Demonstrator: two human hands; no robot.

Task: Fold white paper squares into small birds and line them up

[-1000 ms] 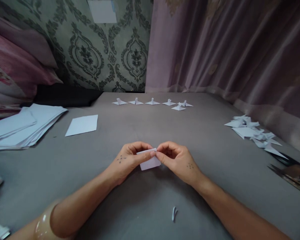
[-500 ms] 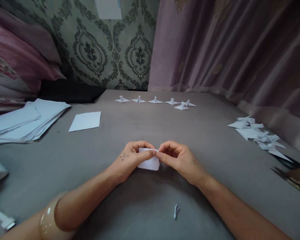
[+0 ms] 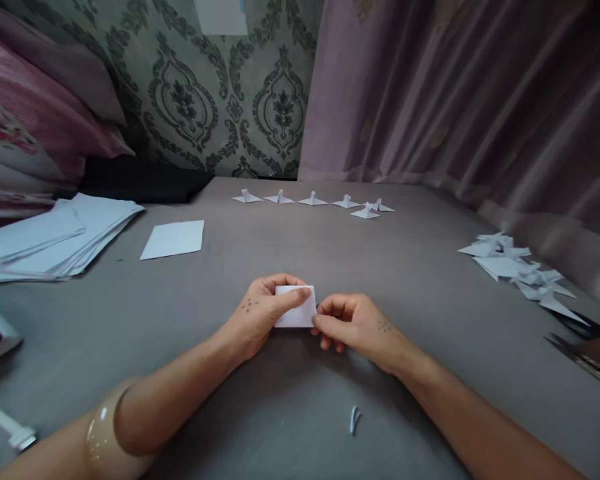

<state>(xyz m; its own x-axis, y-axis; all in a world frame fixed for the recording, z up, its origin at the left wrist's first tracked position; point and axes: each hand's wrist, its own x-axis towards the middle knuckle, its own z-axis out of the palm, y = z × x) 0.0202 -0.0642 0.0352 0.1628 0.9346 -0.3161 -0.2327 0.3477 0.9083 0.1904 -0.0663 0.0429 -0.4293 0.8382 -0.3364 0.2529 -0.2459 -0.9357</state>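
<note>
The white paper packet (image 3: 296, 317), seemingly part-folded, is mid-view, pinched by the left hand (image 3: 263, 310); the right hand (image 3: 364, 330) nips its 4 o'clock corner, thumb against fingers. Six origami birds (image 3: 313, 201) at 12 look finished; the square sheet (image 3: 173, 240) at 10 lies unfolded.

The folded paper (image 3: 297, 318) is white, the tabletop (image 3: 290, 247) grey, the wallpaper (image 3: 234, 80) damask-patterned green.

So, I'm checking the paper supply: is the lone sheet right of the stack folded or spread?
Spread: the lone sheet lies flat on the grey surface, four corners showing and no fold visible.
</note>
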